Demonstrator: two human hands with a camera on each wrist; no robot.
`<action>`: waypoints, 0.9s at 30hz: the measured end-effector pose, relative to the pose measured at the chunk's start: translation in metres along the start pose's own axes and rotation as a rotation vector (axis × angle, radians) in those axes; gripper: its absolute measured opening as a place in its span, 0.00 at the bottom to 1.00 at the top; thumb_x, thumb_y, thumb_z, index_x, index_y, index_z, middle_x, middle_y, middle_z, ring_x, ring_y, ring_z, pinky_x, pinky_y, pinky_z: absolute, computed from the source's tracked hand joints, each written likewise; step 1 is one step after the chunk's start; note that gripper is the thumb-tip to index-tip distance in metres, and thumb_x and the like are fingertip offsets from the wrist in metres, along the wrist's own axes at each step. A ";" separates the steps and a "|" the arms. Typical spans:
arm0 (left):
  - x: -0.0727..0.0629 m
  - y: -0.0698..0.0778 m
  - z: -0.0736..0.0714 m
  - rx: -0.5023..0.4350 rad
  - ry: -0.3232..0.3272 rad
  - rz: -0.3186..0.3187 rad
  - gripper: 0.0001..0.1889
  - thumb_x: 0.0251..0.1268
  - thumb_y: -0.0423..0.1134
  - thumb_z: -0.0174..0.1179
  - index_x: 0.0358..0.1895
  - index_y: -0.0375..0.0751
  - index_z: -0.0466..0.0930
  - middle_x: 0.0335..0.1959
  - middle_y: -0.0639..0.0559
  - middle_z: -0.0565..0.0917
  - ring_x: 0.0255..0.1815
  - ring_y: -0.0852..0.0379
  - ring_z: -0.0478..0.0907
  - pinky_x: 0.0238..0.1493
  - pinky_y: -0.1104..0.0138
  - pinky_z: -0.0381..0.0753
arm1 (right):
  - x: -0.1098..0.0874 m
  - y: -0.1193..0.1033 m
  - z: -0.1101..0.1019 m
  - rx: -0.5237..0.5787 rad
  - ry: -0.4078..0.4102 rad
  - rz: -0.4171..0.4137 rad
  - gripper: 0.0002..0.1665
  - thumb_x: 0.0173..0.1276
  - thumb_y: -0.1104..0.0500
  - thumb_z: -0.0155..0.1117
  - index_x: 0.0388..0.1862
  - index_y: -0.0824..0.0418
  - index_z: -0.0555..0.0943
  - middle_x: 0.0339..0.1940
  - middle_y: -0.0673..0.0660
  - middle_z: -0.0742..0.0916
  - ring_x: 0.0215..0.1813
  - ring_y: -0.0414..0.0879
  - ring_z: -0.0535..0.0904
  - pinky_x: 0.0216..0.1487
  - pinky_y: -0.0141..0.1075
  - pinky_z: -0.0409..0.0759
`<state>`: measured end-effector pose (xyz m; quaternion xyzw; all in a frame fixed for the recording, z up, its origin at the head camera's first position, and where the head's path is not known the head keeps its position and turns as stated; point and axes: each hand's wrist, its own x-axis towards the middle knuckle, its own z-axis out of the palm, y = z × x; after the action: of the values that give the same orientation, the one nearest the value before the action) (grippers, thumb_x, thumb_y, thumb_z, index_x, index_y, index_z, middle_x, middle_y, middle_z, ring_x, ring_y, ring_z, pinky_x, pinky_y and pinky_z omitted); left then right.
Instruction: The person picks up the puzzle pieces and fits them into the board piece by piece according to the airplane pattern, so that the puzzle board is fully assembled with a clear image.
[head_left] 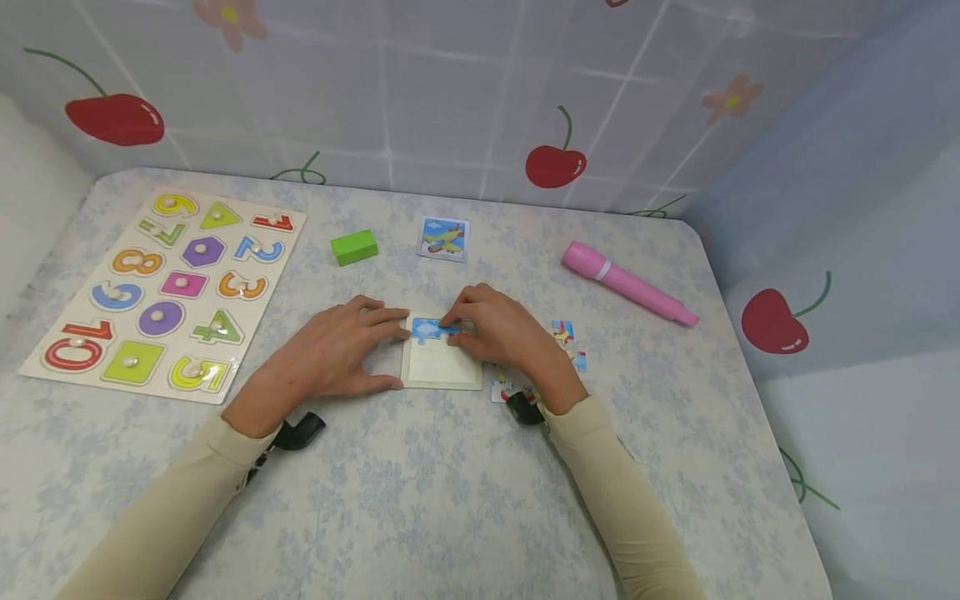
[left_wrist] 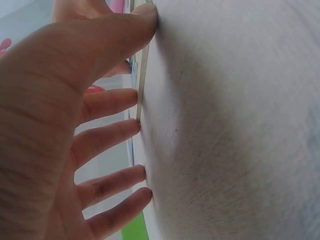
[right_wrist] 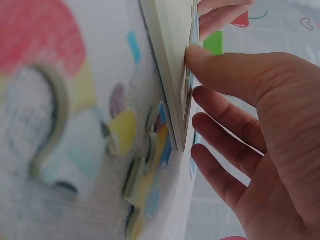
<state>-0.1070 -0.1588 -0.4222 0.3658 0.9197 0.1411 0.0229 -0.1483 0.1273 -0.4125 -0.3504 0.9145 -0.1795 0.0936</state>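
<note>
A small square puzzle board point(head_left: 441, 368) with a pale, bare lower part lies in front of me. Along its top edge sits a blue puzzle piece point(head_left: 425, 327) with white cloud shapes. My right hand point(head_left: 501, 327) is over the board's upper right, pinching another blue puzzle piece between thumb and index finger; the fingertips hide most of it. Spread along the board's left side, my left hand point(head_left: 330, 348) steadies it, with the thumb point(left_wrist: 135, 27) at the lower corner and fingertips at the edge. Loose puzzle pieces point(head_left: 562, 332) lie right of the board, partly under my right wrist.
A number and shape peg board point(head_left: 183, 285) lies at the left. Behind the puzzle are a green block point(head_left: 354, 247) and a picture card of an airplane point(head_left: 443, 239). A pink microphone-shaped toy point(head_left: 630, 283) lies at the back right. A patterned curtain point(head_left: 450, 92) hangs beyond the table.
</note>
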 end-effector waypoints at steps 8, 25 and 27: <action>0.000 0.001 -0.001 0.000 0.002 0.000 0.38 0.59 0.67 0.77 0.67 0.47 0.86 0.77 0.49 0.78 0.73 0.40 0.74 0.62 0.44 0.82 | -0.003 0.004 -0.004 0.058 0.001 0.000 0.16 0.74 0.54 0.76 0.58 0.55 0.92 0.54 0.52 0.88 0.59 0.48 0.80 0.62 0.43 0.82; 0.000 0.003 0.001 0.000 -0.019 -0.023 0.38 0.59 0.66 0.77 0.68 0.48 0.85 0.77 0.49 0.77 0.75 0.40 0.72 0.63 0.42 0.81 | -0.032 0.031 -0.020 0.173 0.066 0.075 0.22 0.75 0.56 0.75 0.66 0.56 0.87 0.61 0.51 0.88 0.66 0.49 0.80 0.70 0.47 0.76; 0.000 0.003 0.001 0.000 -0.019 -0.022 0.38 0.59 0.66 0.77 0.68 0.48 0.85 0.77 0.49 0.77 0.75 0.40 0.72 0.64 0.42 0.81 | -0.036 0.035 -0.021 0.179 0.077 0.079 0.22 0.75 0.56 0.75 0.66 0.57 0.87 0.60 0.52 0.88 0.66 0.49 0.80 0.70 0.47 0.77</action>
<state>-0.1054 -0.1565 -0.4221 0.3570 0.9234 0.1372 0.0332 -0.1492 0.1808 -0.4054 -0.2972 0.9107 -0.2700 0.0965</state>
